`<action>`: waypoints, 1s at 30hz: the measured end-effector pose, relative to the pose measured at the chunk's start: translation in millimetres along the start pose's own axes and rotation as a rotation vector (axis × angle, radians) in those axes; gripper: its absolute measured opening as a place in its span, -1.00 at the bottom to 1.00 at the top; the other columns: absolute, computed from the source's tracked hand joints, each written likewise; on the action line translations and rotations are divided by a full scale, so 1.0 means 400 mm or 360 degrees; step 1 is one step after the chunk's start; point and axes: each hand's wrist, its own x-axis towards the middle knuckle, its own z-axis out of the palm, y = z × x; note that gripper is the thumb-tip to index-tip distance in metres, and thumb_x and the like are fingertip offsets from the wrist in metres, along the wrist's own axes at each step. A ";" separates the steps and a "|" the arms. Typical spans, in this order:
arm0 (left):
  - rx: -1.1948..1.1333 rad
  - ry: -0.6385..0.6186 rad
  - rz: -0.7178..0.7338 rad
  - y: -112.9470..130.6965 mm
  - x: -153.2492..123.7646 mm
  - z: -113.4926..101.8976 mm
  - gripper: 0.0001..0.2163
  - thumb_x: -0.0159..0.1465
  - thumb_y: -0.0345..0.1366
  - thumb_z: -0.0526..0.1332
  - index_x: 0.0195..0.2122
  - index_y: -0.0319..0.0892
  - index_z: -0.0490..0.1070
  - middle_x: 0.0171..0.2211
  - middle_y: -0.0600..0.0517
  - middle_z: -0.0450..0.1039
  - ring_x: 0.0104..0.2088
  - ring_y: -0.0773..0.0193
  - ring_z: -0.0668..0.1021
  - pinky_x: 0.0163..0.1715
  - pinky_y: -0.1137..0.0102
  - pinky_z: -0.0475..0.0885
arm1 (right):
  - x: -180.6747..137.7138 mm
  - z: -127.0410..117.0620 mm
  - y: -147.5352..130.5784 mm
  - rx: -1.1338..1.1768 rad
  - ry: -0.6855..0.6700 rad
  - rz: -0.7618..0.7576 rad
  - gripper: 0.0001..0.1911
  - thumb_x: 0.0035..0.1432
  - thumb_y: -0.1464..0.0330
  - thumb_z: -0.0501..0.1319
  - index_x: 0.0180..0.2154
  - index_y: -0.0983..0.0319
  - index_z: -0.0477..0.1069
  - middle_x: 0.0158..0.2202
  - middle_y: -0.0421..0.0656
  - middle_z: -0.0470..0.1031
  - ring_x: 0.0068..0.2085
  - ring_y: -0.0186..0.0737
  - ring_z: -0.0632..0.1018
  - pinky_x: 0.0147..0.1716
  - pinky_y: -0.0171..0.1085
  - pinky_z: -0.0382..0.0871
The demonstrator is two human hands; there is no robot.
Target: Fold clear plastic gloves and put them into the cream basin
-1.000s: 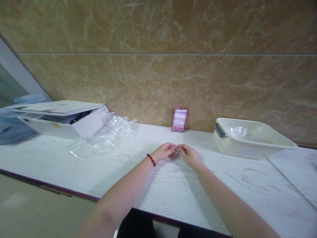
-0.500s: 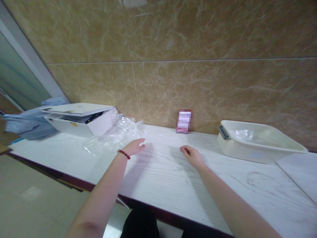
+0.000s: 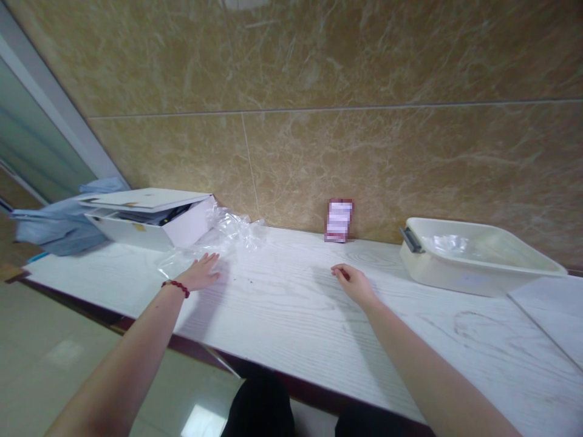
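Note:
My left hand [image 3: 200,274], with a red bead bracelet [image 3: 177,286] at the wrist, is open with its fingers spread. Its fingertips reach over the near edge of a crumpled clear plastic sheet or bag [image 3: 239,232]; whether they touch it I cannot tell. Farther right, my right hand [image 3: 353,284] is held at the white wood-grain table [image 3: 282,315], thumb and fingers closed in a pinch. Anything between those fingertips is too small or hidden to make out. Beyond this hand, a blurred-out phone-like rectangle [image 3: 339,220] leans against the wall.
A white box [image 3: 186,229] with its lid raised holds dark items at the left, beside folded blue cloth [image 3: 59,227]. On the right stands a cream plastic tub [image 3: 455,276] with a grey handle and clear plastic inside. A marbled tile wall [image 3: 291,158] closes off the back.
My left hand has moved left, from the middle of the table to the plastic's near edge, and its fingers have spread. My right hand has stayed nearly in place, still pinched.

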 end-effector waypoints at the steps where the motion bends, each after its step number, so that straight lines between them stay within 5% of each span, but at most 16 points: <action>1: -0.0015 -0.0003 -0.0008 -0.009 0.003 0.007 -0.37 0.12 -0.12 -0.12 0.15 -0.40 -0.18 0.17 -0.18 -0.19 0.16 0.05 -0.14 0.06 0.14 -0.15 | 0.000 0.000 -0.001 0.0005 -0.0004 0.0000 -0.76 0.01 0.26 0.00 -0.35 0.20 0.37 -0.41 -0.17 0.47 -0.39 -0.29 0.46 -0.39 -0.33 0.28; 10: -0.0044 0.0213 0.0047 -0.013 0.022 0.061 -0.58 0.19 -0.19 -0.17 0.07 -0.12 0.09 0.13 -0.02 0.01 0.14 0.08 0.01 0.01 0.06 -0.07 | -0.002 -0.004 -0.006 0.0028 -0.0013 0.0012 -0.77 0.01 0.27 0.00 -0.35 0.20 0.37 -0.41 -0.17 0.47 -0.38 -0.29 0.46 -0.38 -0.33 0.28; 16: -0.0047 0.0425 0.0193 0.028 0.010 0.027 -0.67 0.18 -0.28 -0.12 -0.16 -0.17 0.37 -0.11 -0.04 0.37 -0.05 0.18 0.33 -0.03 0.29 0.10 | -0.001 -0.003 -0.006 0.0007 -0.0014 0.0005 -0.77 0.00 0.28 0.00 -0.35 0.20 0.37 -0.42 -0.18 0.46 -0.40 -0.30 0.45 -0.40 -0.33 0.27; 30: -0.0653 0.0488 0.0535 0.244 -0.050 -0.016 -0.73 0.14 -0.15 -0.01 -0.44 -0.18 0.41 -0.45 -0.02 0.40 -0.40 0.26 0.41 -0.32 0.39 0.25 | -0.004 -0.002 -0.009 0.0010 -0.0019 -0.0007 -0.76 0.01 0.27 -0.01 -0.35 0.20 0.36 -0.42 -0.18 0.46 -0.40 -0.31 0.45 -0.39 -0.33 0.28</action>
